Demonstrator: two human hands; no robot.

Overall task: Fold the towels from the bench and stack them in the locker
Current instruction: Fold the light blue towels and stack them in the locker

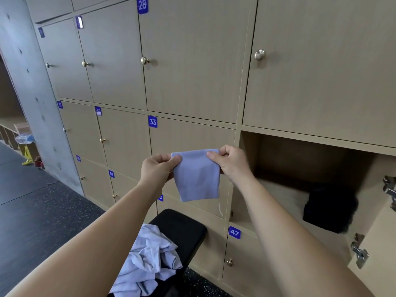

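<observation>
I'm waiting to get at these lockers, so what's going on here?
A person is holding up a small lilac towel in front of the closed lockers, the left hand and the right hand each pinching a top corner so it hangs down flat. More lilac cloth lies crumpled on the black bench below. The open locker to the right holds a dark bundle; no lilac towel shows inside it yet.

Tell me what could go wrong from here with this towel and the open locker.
1. The left hand and right hand only pinch the towel at its top corners; it may slip or unfold.
2. A dark item already sits in the open locker, so a stack could lean.
</observation>
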